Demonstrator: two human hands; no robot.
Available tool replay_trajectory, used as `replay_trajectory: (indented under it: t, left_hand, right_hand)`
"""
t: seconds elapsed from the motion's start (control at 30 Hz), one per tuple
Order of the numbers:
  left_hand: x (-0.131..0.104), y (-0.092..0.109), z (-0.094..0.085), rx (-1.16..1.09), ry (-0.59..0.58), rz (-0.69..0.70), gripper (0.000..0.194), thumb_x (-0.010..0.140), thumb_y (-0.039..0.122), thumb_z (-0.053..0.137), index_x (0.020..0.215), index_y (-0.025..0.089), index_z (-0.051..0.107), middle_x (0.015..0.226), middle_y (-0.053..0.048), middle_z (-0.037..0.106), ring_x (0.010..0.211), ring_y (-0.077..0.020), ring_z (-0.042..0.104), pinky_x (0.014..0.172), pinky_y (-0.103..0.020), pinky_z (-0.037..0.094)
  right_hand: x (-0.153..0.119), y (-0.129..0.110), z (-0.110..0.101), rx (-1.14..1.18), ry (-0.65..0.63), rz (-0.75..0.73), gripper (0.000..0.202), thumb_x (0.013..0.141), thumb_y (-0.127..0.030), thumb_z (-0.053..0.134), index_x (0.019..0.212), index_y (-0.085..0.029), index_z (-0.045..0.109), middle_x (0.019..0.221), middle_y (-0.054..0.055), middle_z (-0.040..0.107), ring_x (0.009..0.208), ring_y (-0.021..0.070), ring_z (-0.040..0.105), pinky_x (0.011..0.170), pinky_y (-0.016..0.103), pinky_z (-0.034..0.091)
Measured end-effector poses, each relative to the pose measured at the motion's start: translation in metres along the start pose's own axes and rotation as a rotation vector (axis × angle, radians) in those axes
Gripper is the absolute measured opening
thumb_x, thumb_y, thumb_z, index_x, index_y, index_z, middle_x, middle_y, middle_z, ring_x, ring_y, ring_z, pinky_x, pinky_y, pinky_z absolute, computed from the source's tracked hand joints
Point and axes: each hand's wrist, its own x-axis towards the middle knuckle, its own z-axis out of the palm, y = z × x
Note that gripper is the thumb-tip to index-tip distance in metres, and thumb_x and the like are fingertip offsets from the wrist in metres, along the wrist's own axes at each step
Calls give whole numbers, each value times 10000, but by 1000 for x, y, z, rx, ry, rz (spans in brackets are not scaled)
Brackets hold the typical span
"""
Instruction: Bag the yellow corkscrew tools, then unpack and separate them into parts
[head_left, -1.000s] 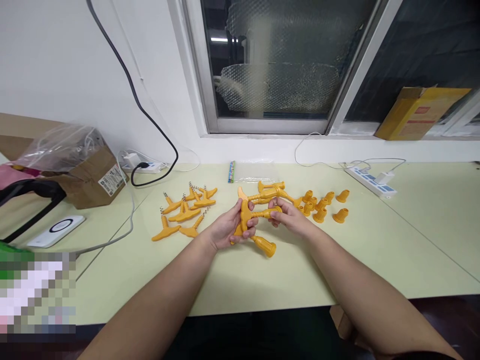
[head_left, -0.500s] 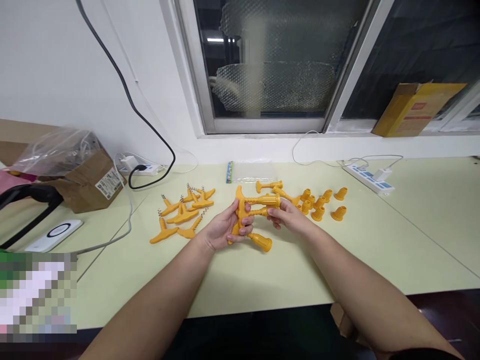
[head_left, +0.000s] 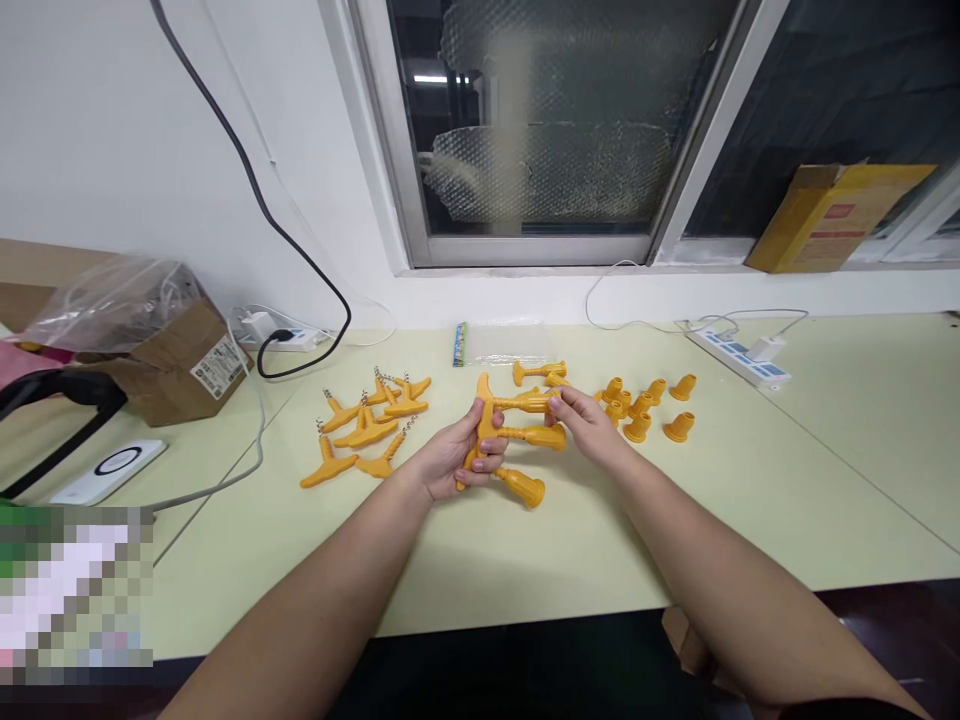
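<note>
My left hand (head_left: 461, 450) is wrapped round the T-shaped handles of three yellow corkscrews (head_left: 487, 425), whose sleeved ends point right. With thumb and fingers, my right hand (head_left: 589, 425) grips the sleeve of the upper corkscrew (head_left: 529, 402). Below it, the middle sleeve (head_left: 546, 437) and the lowest sleeve (head_left: 523, 487) stick out free. To the left lie several yellow corkscrews with bare metal spirals (head_left: 365, 430). Several loose yellow sleeves (head_left: 637, 427) stand to the right of my right hand. Behind my hands lies another sleeved corkscrew (head_left: 538, 373), with one more partly hidden beside it.
A clear plastic bag (head_left: 506, 343) lies at the back of the table (head_left: 787, 480). Power strips (head_left: 739, 357) with cables sit near the wall. On the left are a cardboard box (head_left: 180, 350) and a white charging pad (head_left: 112, 470). A yellow carton (head_left: 836, 220) leans against the window.
My right hand has shifted from the middle corkscrew's sleeve up to the upper one's sleeve. The middle sleeve now shows fully. My left hand keeps its hold, shifted slightly right.
</note>
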Motion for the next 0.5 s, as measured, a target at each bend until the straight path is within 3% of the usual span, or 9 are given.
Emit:
replay_trajectory:
  t: [0.17, 0.37, 0.5]
  left_hand:
    - [0, 0, -2, 3, 0, -40, 375, 970, 593, 518, 956, 221, 475, 678, 56, 376, 469, -51, 344, 337, -79, 160]
    - [-1, 3, 1, -26, 21, -41, 364, 998, 574, 466, 929, 218, 492, 668, 47, 367, 466, -55, 349, 347, -91, 152]
    - [0, 1, -2, -20, 1, -53, 360, 978, 577, 506, 919, 222, 506, 674, 44, 374, 466, -64, 365, 338, -93, 157]
  right_hand:
    - [-1, 2, -2, 97, -22, -17, 337, 929, -538, 633, 1100, -250, 593, 860, 14, 600, 751, 181, 572, 729, 342, 508]
    - [-6, -3, -2, -138, 55, -228, 267, 917, -462, 672, 1099, -282, 597, 1106, 77, 608, 970, 233, 592, 870, 395, 502]
    - [-6, -4, -5, -2, -51, -1, 357, 943, -578, 595, 1128, -274, 587, 885, 48, 641, 797, 230, 617, 724, 375, 504]
